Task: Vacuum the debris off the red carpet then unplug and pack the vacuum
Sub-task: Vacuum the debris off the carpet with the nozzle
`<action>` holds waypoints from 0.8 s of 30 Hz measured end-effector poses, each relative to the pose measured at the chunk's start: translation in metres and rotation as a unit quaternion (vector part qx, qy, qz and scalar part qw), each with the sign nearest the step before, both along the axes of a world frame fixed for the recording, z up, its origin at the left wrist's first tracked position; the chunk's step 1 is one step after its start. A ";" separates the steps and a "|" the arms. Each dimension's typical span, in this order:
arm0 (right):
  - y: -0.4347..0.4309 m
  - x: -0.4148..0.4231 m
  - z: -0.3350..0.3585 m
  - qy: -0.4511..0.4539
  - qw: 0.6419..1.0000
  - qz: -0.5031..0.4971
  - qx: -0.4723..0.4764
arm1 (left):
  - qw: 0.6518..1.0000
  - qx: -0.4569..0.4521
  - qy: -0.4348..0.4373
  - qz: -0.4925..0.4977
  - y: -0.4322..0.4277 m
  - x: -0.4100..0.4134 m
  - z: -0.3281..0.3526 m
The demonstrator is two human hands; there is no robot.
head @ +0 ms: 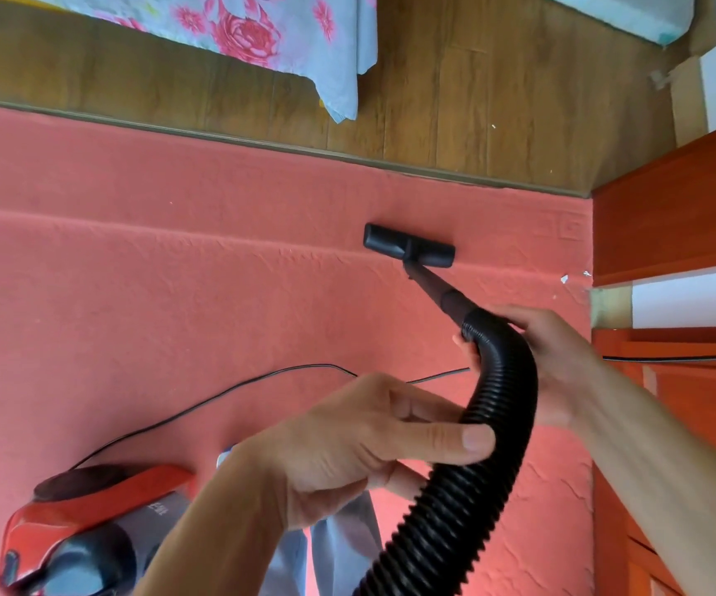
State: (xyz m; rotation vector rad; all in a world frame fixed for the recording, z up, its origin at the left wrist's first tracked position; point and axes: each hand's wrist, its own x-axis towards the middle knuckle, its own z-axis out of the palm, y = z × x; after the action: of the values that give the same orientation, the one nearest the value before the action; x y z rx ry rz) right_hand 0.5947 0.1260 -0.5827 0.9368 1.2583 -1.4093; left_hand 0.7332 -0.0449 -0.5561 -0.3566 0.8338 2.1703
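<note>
A black brush nozzle (408,245) lies flat on the red carpet (175,294), near its far edge. A ribbed black hose (494,423) curves from the nozzle's tube down to the bottom of the view. My right hand (549,363) grips the hose at its top end, just behind the tube. My left hand (373,445) holds the hose lower down, thumb across it. The red and grey vacuum body (89,522) sits at the lower left. Its thin black cord (227,389) trails over the carpet. Small white scraps (565,278) lie by the carpet's right edge.
Wooden floor (476,101) runs beyond the carpet, with a floral sheet (261,32) hanging onto it. Red-orange wooden furniture (670,217) borders the carpet on the right. A second dark cable (670,359) runs along that furniture.
</note>
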 end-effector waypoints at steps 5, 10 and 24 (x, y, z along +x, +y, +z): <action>-0.012 -0.007 -0.034 0.024 0.999 -0.028 0.024 | 0.990 -0.123 -0.048 0.042 0.014 0.000 -0.011; -0.041 -0.019 -0.057 0.039 0.999 -0.007 0.005 | 0.980 -0.135 -0.094 0.112 0.017 0.001 -0.013; -0.122 0.077 -0.028 -0.011 0.934 0.356 0.006 | 0.979 0.041 0.009 0.200 0.002 0.125 -0.019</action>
State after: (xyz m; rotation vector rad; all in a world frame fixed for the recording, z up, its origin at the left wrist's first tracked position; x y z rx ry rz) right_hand 0.6721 0.0037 -0.6111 0.4172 1.3965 -0.8102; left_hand 0.8581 -0.0431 -0.5750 -0.4962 0.7259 2.5741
